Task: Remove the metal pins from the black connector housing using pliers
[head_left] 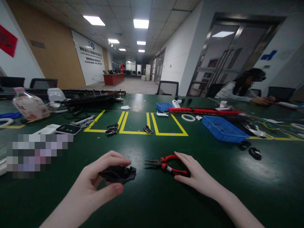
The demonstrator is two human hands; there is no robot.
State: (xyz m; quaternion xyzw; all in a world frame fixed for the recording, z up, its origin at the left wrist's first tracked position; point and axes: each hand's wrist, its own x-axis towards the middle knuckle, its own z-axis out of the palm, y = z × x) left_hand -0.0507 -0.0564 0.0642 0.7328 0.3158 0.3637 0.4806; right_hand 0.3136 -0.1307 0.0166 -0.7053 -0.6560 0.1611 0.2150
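My left hand (95, 177) grips a small black plastic part (121, 174) between thumb and fingers, a little above the green table. My right hand (193, 172) is wrapped loosely around the red handles of the needle-nose pliers (166, 164). Their handles are spread, and the slim jaws stand slightly apart, pointing left toward the black part without touching it. Beyond the hands, small black parts lie inside the yellow-taped outlines, a pair of them (112, 129) at the left and a single one (147, 129) in the middle.
A blue tray (223, 128) stands at the right, with black pieces (255, 153) beside it. Behind are a white ring (188, 117), a smaller blue bin (163, 106) and red strips (204, 110). On the left are a bottle (30, 106) and a phone-like device (68, 129). A person (244, 85) sits far right.
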